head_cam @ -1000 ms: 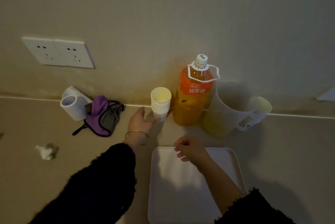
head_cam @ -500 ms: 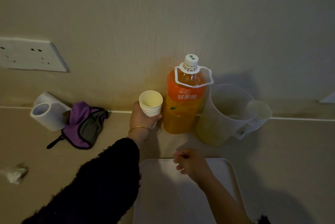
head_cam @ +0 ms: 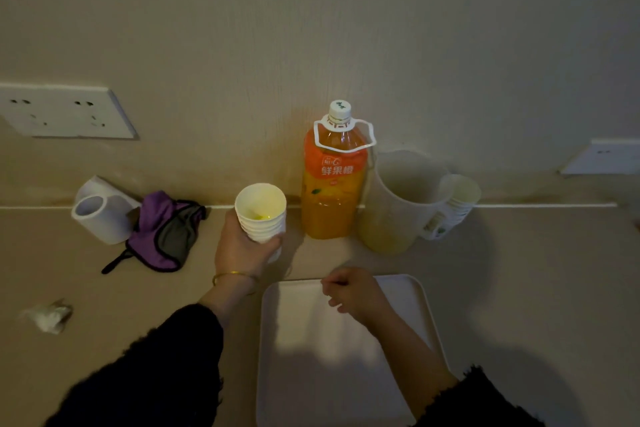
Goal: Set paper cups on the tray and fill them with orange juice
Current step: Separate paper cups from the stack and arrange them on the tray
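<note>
My left hand grips a stack of white paper cups lifted off the counter, left of the orange juice bottle. A trace of yellow liquid shows inside the top cup. The bottle stands capped against the wall, about two-thirds full. A white rectangular tray lies on the counter in front of me with nothing on it. My right hand hovers over the tray's far edge, fingers loosely curled, holding nothing.
A translucent plastic pitcher stands right of the bottle, with another stack of paper cups beside its handle. At the left lie a tape roll, a purple cloth and a crumpled tissue. Wall sockets sit above.
My left hand reached the cup stack, closed around it and lifted it toward me. My right hand stayed over the tray's far edge.
</note>
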